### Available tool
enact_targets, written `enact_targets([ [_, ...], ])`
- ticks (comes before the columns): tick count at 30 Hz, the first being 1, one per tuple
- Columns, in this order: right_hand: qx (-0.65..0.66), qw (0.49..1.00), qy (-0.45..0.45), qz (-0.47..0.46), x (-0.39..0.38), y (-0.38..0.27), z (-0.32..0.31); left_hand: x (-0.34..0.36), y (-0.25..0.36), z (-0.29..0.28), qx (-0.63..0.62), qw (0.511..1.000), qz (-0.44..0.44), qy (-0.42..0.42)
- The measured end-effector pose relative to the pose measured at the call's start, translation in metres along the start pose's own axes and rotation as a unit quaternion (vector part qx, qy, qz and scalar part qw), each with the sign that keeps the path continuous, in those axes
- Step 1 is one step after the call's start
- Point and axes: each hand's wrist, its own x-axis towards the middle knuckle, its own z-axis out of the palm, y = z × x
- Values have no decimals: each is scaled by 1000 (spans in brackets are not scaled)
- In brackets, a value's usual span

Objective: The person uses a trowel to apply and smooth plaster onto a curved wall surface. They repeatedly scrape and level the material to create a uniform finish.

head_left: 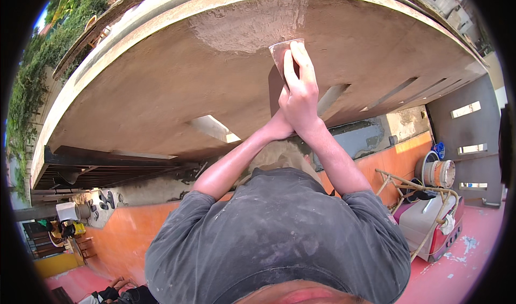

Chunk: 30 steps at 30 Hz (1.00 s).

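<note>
My right hand (301,94) is closed around a putty knife (278,51), with two fingers stretched along its wide flat blade. The blade's edge meets the brown plastered wall (150,83) just below a paler, streaky patch of coating (247,27) near the top edge. Close under the right wrist is my left hand (279,125). Its fingers are hidden behind the right hand and wrist, so whether it holds anything does not show. A dark shadow falls on the wall beside the knife.
Slot openings (215,127) pierce the wall. Below lies an orange floor (134,229) with a wet grey strip (360,137). To the right stand a bucket (438,172), a tubular metal frame (419,188) and a pink-and-grey case (424,218). Slippers (105,201) lie at left.
</note>
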Motion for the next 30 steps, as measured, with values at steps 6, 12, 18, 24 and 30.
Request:
enact_targets([
  [6,-26,998,37,-31,40,-13,-2,18,35,-22,-30,998,-55,-15],
  [12,-16,976,-192,99,-85,-6,-25,-59,-38,35,-128,976,-175,8],
  [18,64,978,-183,80,-118,-3,-52,-86,-47,68,-101,980,-170,30],
  [24,133,980,-141,52,-100,0,-95,-79,8,92,-111,984,-134,38],
  [30,237,936,-134,224,-138,-2,-147,-106,10,138,-165,978,-127,36],
])
